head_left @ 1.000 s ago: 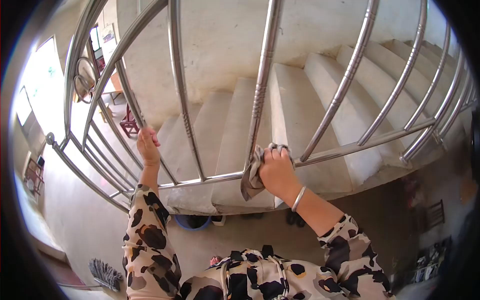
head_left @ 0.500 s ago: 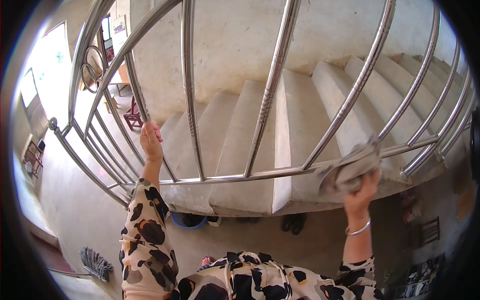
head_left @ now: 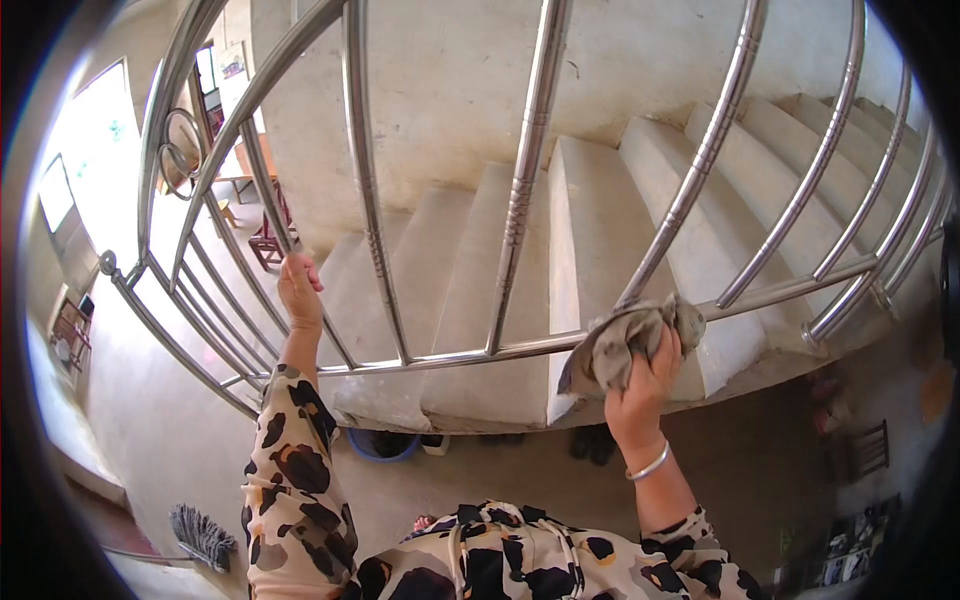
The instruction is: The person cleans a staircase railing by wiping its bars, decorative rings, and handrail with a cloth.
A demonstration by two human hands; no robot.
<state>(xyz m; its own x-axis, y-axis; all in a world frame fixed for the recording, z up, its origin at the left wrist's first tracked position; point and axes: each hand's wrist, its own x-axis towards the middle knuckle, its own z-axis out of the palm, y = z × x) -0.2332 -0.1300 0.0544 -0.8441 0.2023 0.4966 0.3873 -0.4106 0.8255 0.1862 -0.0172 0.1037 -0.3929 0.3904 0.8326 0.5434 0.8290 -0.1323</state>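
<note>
My left hand (head_left: 299, 290) is closed around an upright bar (head_left: 268, 190) of the metal stair railing. In my right hand (head_left: 643, 398) is a crumpled grey-brown cloth (head_left: 632, 345). The cloth lies against the railing's bottom rail (head_left: 540, 346), at the foot of another upright bar (head_left: 690, 200). Part of the rail is hidden behind the cloth. A silver bangle (head_left: 650, 462) circles my right wrist.
Concrete steps (head_left: 595, 230) rise to the right behind the railing. Below the stair edge are a blue basin (head_left: 383, 452) and dark shoes (head_left: 594, 444). A grey mop head (head_left: 203, 537) is at the lower left, and a dark red chair (head_left: 268, 245) stands beyond the railing.
My right hand has moved left along the bottom rail with the cloth. My left hand stays on its bar. The view has shifted slightly.
</note>
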